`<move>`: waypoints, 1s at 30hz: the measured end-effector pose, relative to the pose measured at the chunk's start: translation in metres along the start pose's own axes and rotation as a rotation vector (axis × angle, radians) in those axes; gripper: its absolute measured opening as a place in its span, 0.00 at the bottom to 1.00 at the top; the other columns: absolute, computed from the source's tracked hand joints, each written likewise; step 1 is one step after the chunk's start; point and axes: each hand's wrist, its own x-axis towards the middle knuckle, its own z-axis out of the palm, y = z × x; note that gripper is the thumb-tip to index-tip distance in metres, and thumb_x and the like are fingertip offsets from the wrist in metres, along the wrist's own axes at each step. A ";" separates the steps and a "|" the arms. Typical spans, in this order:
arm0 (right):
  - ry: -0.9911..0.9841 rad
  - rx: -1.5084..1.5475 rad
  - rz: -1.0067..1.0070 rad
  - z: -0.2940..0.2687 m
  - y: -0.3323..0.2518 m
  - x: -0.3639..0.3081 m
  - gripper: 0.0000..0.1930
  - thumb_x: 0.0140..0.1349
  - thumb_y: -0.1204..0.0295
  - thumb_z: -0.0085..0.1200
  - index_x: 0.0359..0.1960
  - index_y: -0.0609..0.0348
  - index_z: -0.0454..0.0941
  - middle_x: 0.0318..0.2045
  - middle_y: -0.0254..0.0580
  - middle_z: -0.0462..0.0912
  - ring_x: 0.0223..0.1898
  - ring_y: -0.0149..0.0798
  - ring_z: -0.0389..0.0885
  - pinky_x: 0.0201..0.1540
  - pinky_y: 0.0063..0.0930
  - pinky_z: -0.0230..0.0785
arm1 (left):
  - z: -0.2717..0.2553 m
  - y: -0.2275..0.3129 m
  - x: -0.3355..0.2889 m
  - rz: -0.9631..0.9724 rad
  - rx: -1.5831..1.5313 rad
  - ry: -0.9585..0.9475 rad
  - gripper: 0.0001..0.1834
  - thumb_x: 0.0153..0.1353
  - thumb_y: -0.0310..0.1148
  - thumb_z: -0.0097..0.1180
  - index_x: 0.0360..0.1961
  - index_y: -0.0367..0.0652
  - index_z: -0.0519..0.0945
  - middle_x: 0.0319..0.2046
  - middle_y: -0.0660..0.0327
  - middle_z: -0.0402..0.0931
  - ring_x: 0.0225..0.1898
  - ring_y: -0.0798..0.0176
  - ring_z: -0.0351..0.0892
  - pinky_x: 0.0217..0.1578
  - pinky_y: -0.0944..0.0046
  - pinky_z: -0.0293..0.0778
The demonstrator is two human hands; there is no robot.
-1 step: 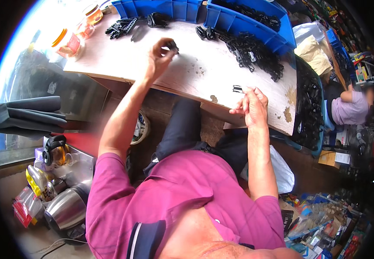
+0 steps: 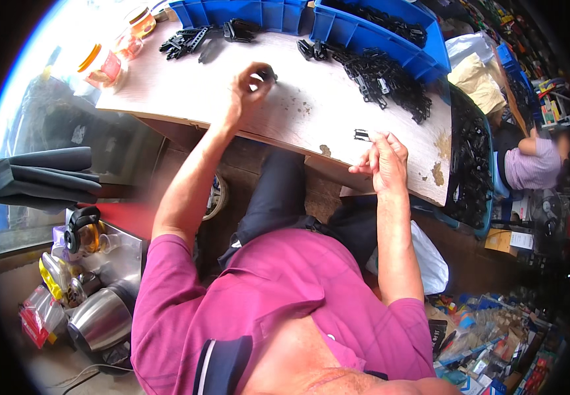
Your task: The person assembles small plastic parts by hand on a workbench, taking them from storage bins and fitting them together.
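My left hand is over the table's middle, thumb and finger curled in a ring and closed on a small black plastic part. Lower and to the right, my right hand pinches a small black frame-shaped plastic piece near the table's front edge. A heap of similar black plastic parts lies on the right side of the pale table. Further back on the left sits a smaller pile of black parts. Fingers partly hide the part in my left hand.
Two blue bins, one at back left and one at back right, border the table; the right one holds black parts. Jars stand at the left corner. A large tub of black parts is at the right. Another person is beyond.
My left hand has shifted slightly to the right and down with the black part. The right hand and its frame-shaped piece have stayed in place.
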 end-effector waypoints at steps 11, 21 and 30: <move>0.036 0.075 -0.040 0.001 -0.002 0.003 0.10 0.63 0.68 0.53 0.23 0.54 0.70 0.07 0.31 0.63 0.12 0.34 0.73 0.21 0.47 0.80 | 0.073 0.061 -0.047 -0.398 -0.449 -0.227 0.15 0.57 0.29 0.57 0.45 0.37 0.75 0.29 0.60 0.77 0.28 0.70 0.78 0.28 0.69 0.76; -0.026 0.047 -0.128 0.014 0.005 0.011 0.08 0.61 0.69 0.58 0.29 0.58 0.74 0.08 0.29 0.65 0.09 0.32 0.69 0.17 0.28 0.71 | 0.101 0.076 -0.059 -0.367 -0.597 -0.343 0.14 0.59 0.25 0.58 0.48 0.38 0.75 0.29 0.65 0.74 0.27 0.74 0.73 0.25 0.72 0.74; 0.036 0.033 -0.116 0.020 0.013 0.010 0.07 0.60 0.71 0.59 0.28 0.58 0.75 0.08 0.28 0.65 0.08 0.28 0.63 0.15 0.23 0.65 | 0.103 0.080 -0.061 -0.313 -0.470 -0.360 0.15 0.60 0.29 0.59 0.49 0.39 0.77 0.26 0.67 0.75 0.24 0.76 0.72 0.23 0.72 0.73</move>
